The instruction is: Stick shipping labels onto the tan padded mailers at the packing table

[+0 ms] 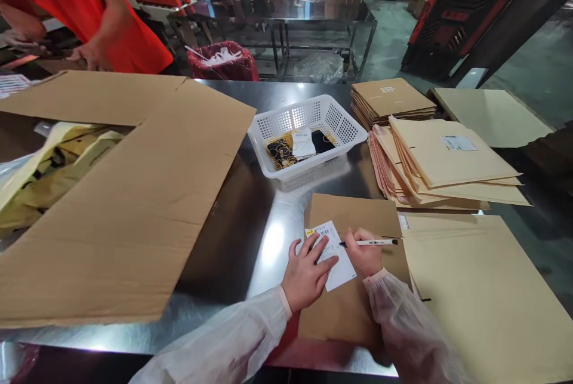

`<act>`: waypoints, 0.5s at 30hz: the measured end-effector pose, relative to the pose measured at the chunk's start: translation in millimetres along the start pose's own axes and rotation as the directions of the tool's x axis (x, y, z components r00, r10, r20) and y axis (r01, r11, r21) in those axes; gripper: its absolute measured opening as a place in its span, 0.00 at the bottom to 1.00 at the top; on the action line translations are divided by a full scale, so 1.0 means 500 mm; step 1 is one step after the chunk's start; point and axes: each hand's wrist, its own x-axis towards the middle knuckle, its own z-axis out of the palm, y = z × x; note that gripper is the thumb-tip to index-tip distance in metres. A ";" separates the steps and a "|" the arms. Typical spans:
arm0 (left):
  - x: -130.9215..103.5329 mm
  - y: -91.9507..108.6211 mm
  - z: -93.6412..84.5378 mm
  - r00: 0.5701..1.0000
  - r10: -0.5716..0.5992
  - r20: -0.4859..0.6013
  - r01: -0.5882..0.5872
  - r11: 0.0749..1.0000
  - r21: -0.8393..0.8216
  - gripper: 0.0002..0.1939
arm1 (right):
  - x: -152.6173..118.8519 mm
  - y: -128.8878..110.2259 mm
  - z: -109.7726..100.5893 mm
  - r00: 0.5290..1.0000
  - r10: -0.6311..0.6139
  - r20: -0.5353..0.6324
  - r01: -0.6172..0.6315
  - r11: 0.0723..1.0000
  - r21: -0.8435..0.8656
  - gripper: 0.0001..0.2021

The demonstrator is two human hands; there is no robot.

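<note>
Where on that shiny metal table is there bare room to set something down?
The metal table is bare between the open carton and the cardboard under the white slip; a smaller patch lies behind the white basket. The right side is crowded with piled tan packaging.

the left hand (305, 273) partly hides the white slip (344, 269).

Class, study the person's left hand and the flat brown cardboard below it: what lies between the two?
In the head view, a white printed slip lies there: fingers of the left hand rest on it, brown cardboard beneath.
</note>
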 end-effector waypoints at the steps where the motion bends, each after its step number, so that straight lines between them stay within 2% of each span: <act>1: 0.001 0.001 -0.001 1.000 -0.006 0.011 0.006 1.000 -0.005 0.18 | 0.000 0.001 0.001 1.000 0.011 0.014 -0.011 1.000 -0.001 0.24; 6: 0.008 0.005 -0.009 0.998 0.000 0.064 -0.001 1.000 0.008 0.16 | -0.003 0.007 0.007 0.993 0.098 0.067 -0.100 0.995 0.021 0.24; 10: 0.010 0.006 -0.010 0.999 0.008 0.037 -0.009 1.000 0.020 0.16 | -0.003 0.007 0.009 0.990 0.097 0.105 -0.100 0.995 0.020 0.25; 15: 0.007 0.006 -0.009 0.998 0.009 0.054 -0.010 1.000 0.023 0.16 | 0.000 0.006 0.007 0.990 0.087 0.114 -0.091 0.995 0.031 0.24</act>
